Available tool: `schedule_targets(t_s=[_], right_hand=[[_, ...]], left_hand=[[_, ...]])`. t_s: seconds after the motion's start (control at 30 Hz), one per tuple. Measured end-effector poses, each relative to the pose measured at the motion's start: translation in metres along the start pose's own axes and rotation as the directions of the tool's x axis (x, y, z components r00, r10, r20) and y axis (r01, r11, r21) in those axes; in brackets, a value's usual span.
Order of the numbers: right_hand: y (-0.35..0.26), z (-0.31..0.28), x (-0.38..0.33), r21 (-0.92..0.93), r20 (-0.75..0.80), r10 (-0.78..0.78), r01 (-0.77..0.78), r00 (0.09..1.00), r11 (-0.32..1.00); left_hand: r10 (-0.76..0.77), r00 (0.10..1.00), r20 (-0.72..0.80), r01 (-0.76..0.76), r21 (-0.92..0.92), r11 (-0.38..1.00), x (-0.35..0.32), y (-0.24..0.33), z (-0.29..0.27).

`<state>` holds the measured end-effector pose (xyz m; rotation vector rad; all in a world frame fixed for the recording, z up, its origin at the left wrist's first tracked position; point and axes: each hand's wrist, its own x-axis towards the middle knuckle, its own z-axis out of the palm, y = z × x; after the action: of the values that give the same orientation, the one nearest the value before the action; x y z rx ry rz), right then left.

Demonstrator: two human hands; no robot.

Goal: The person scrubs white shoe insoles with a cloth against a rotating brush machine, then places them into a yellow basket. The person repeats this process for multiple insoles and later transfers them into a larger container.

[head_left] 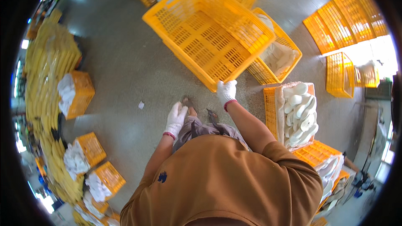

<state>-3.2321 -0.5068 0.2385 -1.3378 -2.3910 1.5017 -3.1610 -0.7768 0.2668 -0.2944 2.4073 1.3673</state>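
My right hand (226, 91), in a white knit glove with a red cuff, grips the near corner of a large yellow plastic crate (180, 50). The crate is tilted, and its slotted bottom shows with nothing lying in it. My left hand (176, 119), gloved the same way, hangs apart from the crate beside my leg. Its fingers point forward, loosely apart, and I see nothing in them. Just right of the held crate stands another yellow crate (269, 75) with a pale cloth lining (279, 58).
A crate (270, 109) of white shoe-sole-shaped pieces (302, 115) stands at my right. Stacked yellow crates (345, 19) rise at the far right. Along the left are tall yellow stacks (46, 75) and crates (86, 94) holding white items. A white scrap (141, 105) lies on the grey floor (113, 58).
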Motion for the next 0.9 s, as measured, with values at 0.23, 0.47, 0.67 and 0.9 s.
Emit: schedule_targets(t_s=[0.23,0.47,0.67,0.9], right_hand=[[-0.104,0.066,0.057,-0.144,0.229,-0.014,0.048,0.973,0.988],[-0.061,-0.009,0.119,0.457,0.713,0.113,-0.581,0.692,0.673],[0.037,-0.078,0.351,0.501,0.090,0.309,-0.311,0.947,0.808],[0.060,0.006,0.674,0.055,-0.087,0.236,-0.232,0.968,0.971]], left_hand=[[0.704,0.710,0.010,-0.662,0.352,0.662,0.223,0.122,-0.018],[0.658,0.688,0.306,-0.668,0.620,0.411,0.306,0.210,0.031],[0.638,0.763,0.102,-0.440,0.805,0.397,0.283,0.200,0.039],[-0.086,0.846,-0.526,0.148,0.077,0.986,0.294,0.197,0.058]])
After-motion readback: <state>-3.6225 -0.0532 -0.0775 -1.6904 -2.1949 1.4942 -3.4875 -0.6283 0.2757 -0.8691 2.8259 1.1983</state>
